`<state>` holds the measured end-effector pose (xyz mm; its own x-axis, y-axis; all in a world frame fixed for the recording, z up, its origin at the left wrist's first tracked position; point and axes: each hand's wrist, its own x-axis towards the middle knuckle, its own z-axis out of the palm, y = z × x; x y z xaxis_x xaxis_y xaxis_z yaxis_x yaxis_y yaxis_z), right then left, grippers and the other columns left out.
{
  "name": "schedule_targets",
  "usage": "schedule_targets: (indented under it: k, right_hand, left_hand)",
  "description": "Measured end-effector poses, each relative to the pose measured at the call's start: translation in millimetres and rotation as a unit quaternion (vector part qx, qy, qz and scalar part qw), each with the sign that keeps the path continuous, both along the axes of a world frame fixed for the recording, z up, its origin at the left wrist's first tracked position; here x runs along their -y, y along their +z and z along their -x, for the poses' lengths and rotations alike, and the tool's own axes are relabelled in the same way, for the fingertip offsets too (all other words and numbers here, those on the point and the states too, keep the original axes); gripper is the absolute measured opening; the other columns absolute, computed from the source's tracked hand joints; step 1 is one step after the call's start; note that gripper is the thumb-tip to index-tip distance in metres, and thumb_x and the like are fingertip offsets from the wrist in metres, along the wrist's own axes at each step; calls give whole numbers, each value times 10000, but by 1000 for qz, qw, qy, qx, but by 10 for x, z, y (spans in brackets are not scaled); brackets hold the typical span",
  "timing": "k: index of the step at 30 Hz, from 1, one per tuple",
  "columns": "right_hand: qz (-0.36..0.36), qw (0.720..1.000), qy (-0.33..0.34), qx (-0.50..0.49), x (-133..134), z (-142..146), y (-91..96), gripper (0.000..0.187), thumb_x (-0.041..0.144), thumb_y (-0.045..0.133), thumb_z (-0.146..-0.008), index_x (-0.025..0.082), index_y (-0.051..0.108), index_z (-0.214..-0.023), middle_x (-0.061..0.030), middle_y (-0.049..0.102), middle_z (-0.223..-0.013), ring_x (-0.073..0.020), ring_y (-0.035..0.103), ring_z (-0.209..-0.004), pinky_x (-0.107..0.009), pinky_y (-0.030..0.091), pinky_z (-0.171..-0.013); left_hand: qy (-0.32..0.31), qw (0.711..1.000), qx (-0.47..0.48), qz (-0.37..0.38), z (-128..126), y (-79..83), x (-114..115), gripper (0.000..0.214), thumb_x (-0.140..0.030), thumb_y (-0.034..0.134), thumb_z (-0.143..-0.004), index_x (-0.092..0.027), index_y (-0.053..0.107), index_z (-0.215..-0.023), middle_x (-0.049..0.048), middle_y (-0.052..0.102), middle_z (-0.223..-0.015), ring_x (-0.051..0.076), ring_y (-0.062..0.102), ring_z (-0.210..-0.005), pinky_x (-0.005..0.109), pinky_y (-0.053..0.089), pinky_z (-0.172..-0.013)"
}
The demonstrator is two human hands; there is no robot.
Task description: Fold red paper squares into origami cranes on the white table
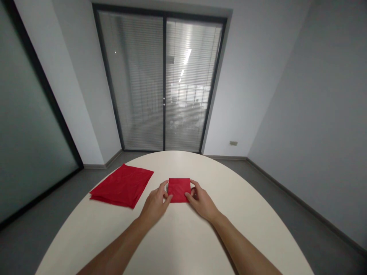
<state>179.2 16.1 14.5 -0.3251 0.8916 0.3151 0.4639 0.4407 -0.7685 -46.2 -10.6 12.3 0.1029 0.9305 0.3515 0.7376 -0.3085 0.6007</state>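
A small red cloth square (179,190), apparently folded, is held between both hands over the middle of the table. My left hand (156,199) grips its left edge, thumb on the near corner and index finger by the far corner. At the opposite edge, my right hand (202,199) pinches the cloth in the same manner, thumb on top near the front corner. The underside of the square and some fingertips are hidden. To the left lies a larger stack of red cloths (123,186), its layers slightly offset and its surface a little wrinkled.
The cream table (177,240) has a rounded far edge. Beyond it stand glass doors (164,84) with blinds in a dark frame. White walls (252,76) rise on both sides, and a frosted glass panel (25,114) is at the left. Grey floor (286,198) surrounds the table.
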Motion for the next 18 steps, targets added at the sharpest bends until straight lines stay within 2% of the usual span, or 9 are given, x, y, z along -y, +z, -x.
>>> schedule_targets:
  k: [6,8,10,12,15,18]
  right_hand:
    - [-11,1000,-1,26,-33,-8,-74,595,314,577,-932,181,380,-1478,9,616,-794,-172,575,-705,-295,455,-683]
    - [-16,999,-10,41,-48,-9,-92,610,305,589,-926,172,379,-1483,-4,629,-818,-182,581,-727,-310,468,-704]
    - [-28,997,-22,63,-54,-10,-98,616,294,598,-922,164,381,-1484,-14,639,-824,-198,588,-760,-331,482,-737]
    - [-54,994,-37,92,-44,-8,-79,596,280,616,-914,160,419,-1463,-34,652,-847,-219,595,-818,-361,495,-792]
    - [-116,985,-40,125,5,11,-4,479,244,642,-899,175,551,-1364,-99,676,-1047,-253,593,-1004,-412,482,-938]
    - [-161,977,-9,143,74,56,82,392,217,621,-916,206,634,-1308,-118,640,-1273,-264,555,-1180,-422,436,-1046]
  left_hand:
    - [26,997,-72,-21,-7,1,22,441,-211,571,-938,-159,501,-1371,17,661,-805,216,613,-798,344,469,-780]
    - [16,994,-102,-35,-7,10,32,351,-214,577,-936,-171,580,-1285,32,664,-823,228,613,-823,371,486,-804]
    - [-5,991,-118,-58,-5,8,35,252,-205,585,-927,-185,654,-1169,64,685,-923,244,622,-911,399,505,-850]
    - [-27,989,-119,-84,0,-13,26,222,-183,584,-920,-198,691,-1114,94,688,-1107,260,616,-1060,422,515,-925]
    - [-50,987,-114,-103,10,-73,-2,278,-147,556,-921,-207,711,-1143,105,635,-1336,268,570,-1248,460,483,-1060]
    - [-70,986,-114,-104,18,-131,-25,338,-118,519,-917,-206,711,-1181,103,605,-1416,260,541,-1328,475,442,-1134]
